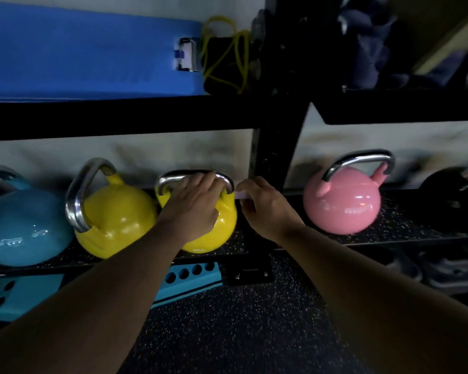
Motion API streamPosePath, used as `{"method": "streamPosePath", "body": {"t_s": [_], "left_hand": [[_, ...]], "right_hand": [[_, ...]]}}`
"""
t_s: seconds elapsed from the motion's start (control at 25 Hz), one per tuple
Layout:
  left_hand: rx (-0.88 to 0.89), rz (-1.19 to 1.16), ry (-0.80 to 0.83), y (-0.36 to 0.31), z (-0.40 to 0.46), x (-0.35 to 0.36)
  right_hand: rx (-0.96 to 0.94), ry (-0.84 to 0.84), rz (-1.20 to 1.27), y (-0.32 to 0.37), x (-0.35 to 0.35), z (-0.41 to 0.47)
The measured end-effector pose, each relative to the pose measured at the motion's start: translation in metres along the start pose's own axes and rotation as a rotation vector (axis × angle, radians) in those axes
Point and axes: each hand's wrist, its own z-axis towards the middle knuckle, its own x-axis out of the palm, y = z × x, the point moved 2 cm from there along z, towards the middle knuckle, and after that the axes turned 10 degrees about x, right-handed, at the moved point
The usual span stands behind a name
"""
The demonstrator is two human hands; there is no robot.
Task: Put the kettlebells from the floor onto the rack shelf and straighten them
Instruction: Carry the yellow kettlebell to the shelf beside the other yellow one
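A yellow kettlebell (222, 225) stands on the low rack shelf (405, 225), just left of the black upright post (276, 147). My left hand (195, 201) is closed over its steel handle. My right hand (262, 206) hovers beside it on the right, curled around a small pale thing that I cannot identify. A second yellow kettlebell (114, 220) sits to the left with its handle turned sideways. A blue kettlebell (25, 225) is at the far left. Right of the post stand a pink kettlebell (343, 203) and a black one (454, 201).
The shelf above carries a blue mat (87, 49), yellow cords (227, 55) and dark items. Teal blocks with holes (189, 279) lie under the low shelf. Dark weights (449, 268) sit under the shelf at the right. Speckled black rubber floor (241, 333) fills the foreground.
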Motion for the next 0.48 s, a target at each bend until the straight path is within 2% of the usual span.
{"method": "streamPosePath", "body": {"t_s": [0.2, 0.32, 0.48], "left_hand": [[0.1, -0.003, 0.154, -0.093, 0.05, -0.005], [0.087, -0.038, 0.181, -0.169, 0.098, -0.017], [0.185, -0.024, 0.189, -0.264, 0.17, -0.031]], "right_hand": [[0.011, -0.005, -0.171, -0.079, -0.074, -0.055], [0.07, -0.04, -0.273, -0.146, -0.142, -0.094], [0.153, -0.069, -0.372, -0.231, -0.232, -0.13]]}}
